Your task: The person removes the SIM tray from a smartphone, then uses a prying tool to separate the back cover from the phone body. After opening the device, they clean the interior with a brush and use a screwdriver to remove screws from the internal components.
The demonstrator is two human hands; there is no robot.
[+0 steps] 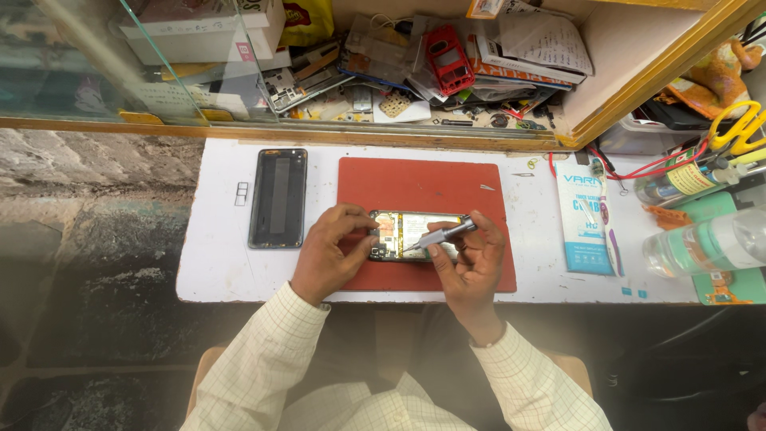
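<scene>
The opened phone [415, 235] lies on the mat [423, 179] in the middle of the counter [215, 255]. The back cover [278, 197] lies at 9 o'clock of the mat, the packet [581, 219] at 3 o'clock.

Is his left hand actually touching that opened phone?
Touching. The head view shows the left hand with its fingers on the left end of the opened phone, on the red mat.

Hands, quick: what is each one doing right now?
Left hand: fingers closed on the edge of the opened phone, steadying it.
Right hand: closed on a grey screwdriver.
</scene>
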